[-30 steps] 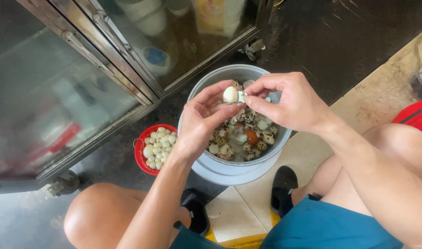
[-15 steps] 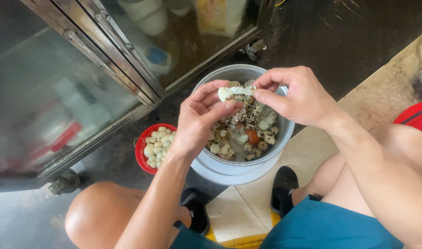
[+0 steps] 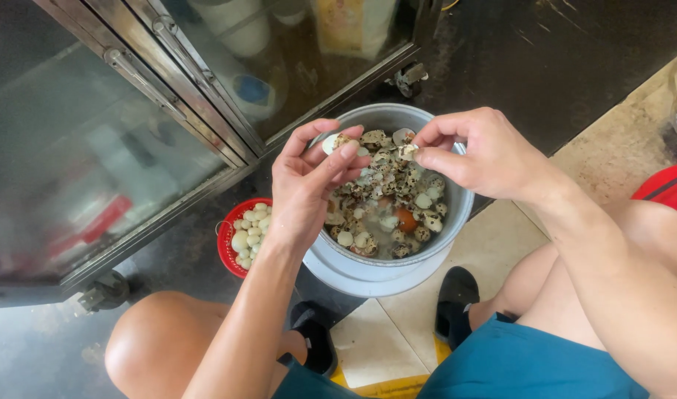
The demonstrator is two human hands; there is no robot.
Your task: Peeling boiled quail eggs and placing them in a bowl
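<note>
White peeled egg (image 3: 331, 142) pinched in left hand (image 3: 309, 185), shell piece (image 3: 407, 151) in right hand (image 3: 486, 151).

The hands now sit apart over the grey pot (image 3: 457, 214). The left hand (image 3: 309, 185) keeps the small peeled egg (image 3: 331, 142), while the right hand (image 3: 479, 151) pinches a speckled shell fragment (image 3: 407, 152) pulled off it.

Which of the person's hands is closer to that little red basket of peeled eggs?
Left. The left hand is just up and right of the red basket, holding a small egg. The right hand is across the grey pot, farther away.
</note>
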